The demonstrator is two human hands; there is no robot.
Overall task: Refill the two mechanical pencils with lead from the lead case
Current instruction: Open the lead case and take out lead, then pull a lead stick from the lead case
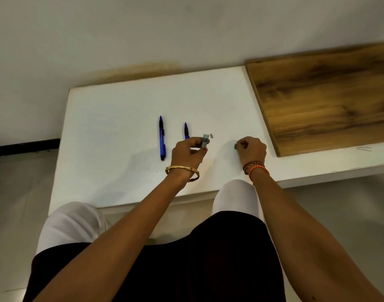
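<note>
The left hand (187, 150) grip pinches the small clear plastic lead case (204, 141); the right hand (251, 149) pinches its small green cap (235, 146). Best tip leads out gently, just beside the blue pencils (162, 138).

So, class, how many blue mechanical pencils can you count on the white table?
2. The left pencil lies in full view on the table; the right pencil lies beside it, its near end hidden behind the left hand.

White table (112, 118), two blue mechanical pencils (162, 138) lying on it, small grey piece (212, 135), wooden board (326, 94) at right
</note>
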